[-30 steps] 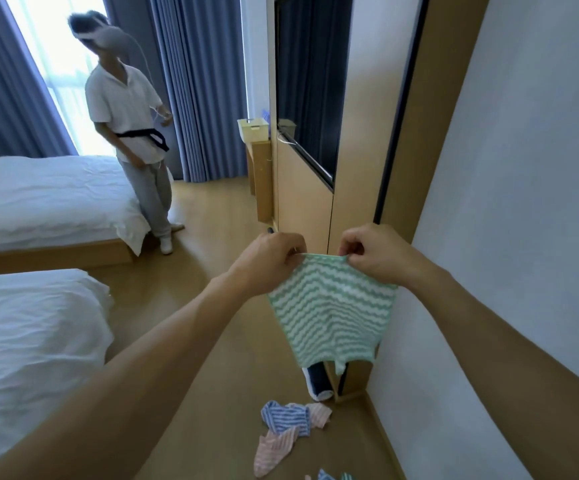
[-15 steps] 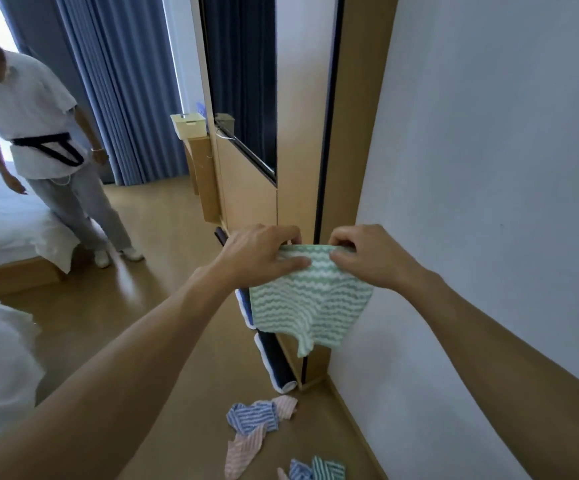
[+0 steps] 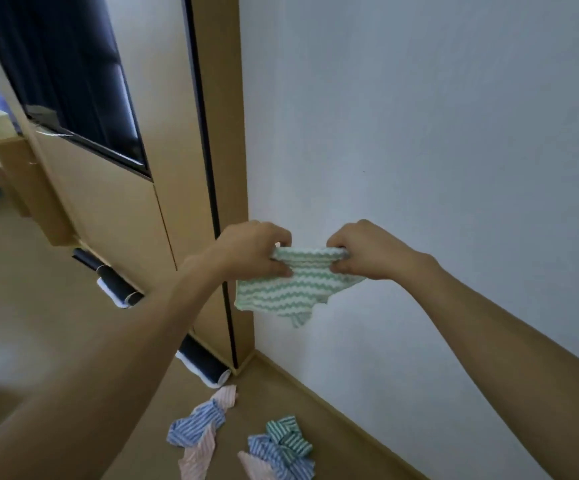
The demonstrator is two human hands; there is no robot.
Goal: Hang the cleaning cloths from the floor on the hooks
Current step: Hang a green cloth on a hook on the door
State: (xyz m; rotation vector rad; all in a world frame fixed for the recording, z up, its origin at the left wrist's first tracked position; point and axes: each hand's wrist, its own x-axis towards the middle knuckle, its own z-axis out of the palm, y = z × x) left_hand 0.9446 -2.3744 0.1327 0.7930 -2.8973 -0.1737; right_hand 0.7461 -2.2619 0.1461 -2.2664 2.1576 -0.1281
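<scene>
Head view: my left hand [image 3: 257,249] and right hand [image 3: 367,249] each pinch the top edge of a green-and-white wavy-striped cleaning cloth [image 3: 291,289], held before the white wall [image 3: 419,133]; crumpled striped cloths [image 3: 281,445] lie on the wooden floor [image 3: 39,306] by the wall's foot.

The wooden floor [image 3: 39,306] carries two heaps of striped cloths at 6 o'clock: a blue-and-pink heap [image 3: 200,427] and, just right of it, a green-blue-pink heap [image 3: 283,448]. Dark rolls [image 3: 205,363] lie along the cabinet base.
</scene>
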